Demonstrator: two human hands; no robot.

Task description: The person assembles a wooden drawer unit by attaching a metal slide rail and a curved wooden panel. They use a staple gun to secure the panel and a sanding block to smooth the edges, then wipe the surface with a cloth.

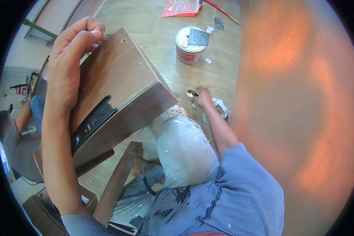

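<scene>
A brown wooden drawer-like box (118, 74) stands tilted in front of me, with a black metal slide or bracket (93, 122) on its face. My left hand (76, 43) is closed at its upper left edge, fingers curled; the fingertips are partly hidden. Low over the floor, my right hand (203, 97) is closed at a small black and shiny metal hand tool (191, 95) with a long lever. Its fingers partly hide the grip. Beside that hand lies a crumpled clear plastic bag (219, 107).
A paint can (187, 55) with a grey flat piece (198, 37) on its lid stands ahead. Farther off is a red dustpan (181, 8). A wooden board (120, 181) leans near my legs. A shiny brown panel (287, 102) rises at right; another person (21, 137) sits at left.
</scene>
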